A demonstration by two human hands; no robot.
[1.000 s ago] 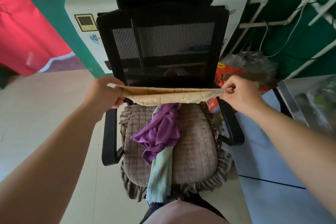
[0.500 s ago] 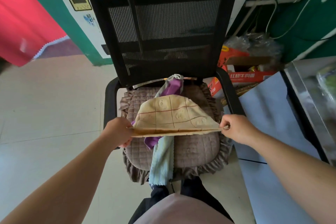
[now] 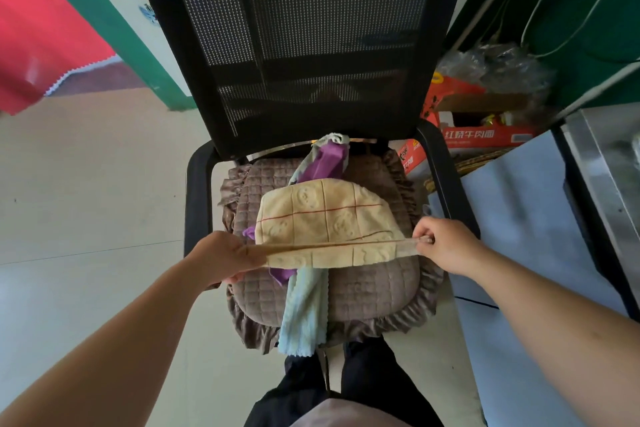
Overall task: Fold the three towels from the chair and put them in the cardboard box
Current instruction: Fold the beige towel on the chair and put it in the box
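Lowered from chair-back height, the beige towel (image 3: 322, 215) now drapes over the seat beyond both hands, left hand (image 3: 221, 255) and right hand (image 3: 446, 244) pinching its near corners; two towels beneath remain unfolded, none boxed.

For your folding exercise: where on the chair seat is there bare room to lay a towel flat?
Bare quilted seat cushion lies right of the light blue towel, and a narrower strip left of it. The middle is crowded: the cream towel, held by both hands, overlies the purple towel.
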